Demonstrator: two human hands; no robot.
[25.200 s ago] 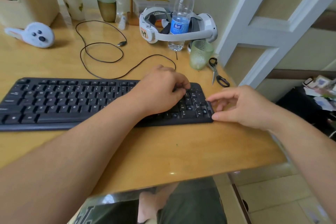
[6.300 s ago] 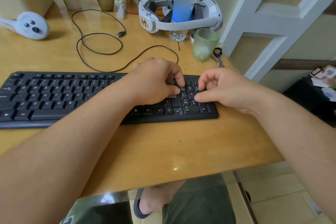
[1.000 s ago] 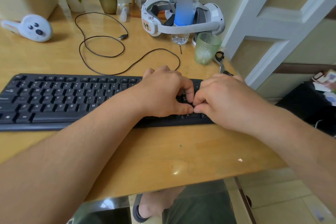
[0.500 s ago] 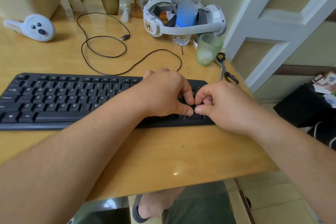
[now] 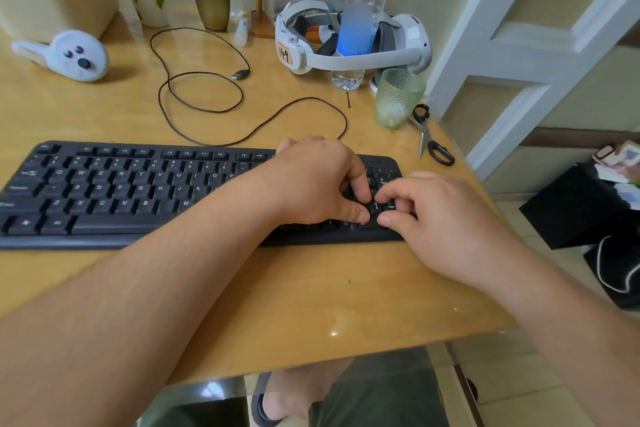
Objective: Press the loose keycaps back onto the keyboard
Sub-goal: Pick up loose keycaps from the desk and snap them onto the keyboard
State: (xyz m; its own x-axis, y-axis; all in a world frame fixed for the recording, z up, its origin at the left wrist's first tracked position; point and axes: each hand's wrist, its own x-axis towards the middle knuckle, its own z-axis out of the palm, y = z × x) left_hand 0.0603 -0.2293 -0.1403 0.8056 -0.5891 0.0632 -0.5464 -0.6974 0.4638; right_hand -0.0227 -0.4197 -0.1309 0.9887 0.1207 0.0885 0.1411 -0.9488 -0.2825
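Keycaps being fiddled with at the numpad end

Both hands' grip is curled over the keyboard [image 5: 145,191]; what's held can't be told. A keycap pressed crooked could get jammed.

Both forearms come in from the bottom corners and angle toward each other, bare, no sleeves showing. The left hand [image 5: 318,180] sits palm down with the knuckles humped up, fingers curled under and the thumb stretched out toward the right, tip pointing at the other hand. The right hand [image 5: 440,215] is palm down too, fingers bent, index fingertip and thumb tip reaching left. The two thumbs almost meet, just a small gap between them. Can't really tell if either hand is actually pinching anything, the fingertips hide it.
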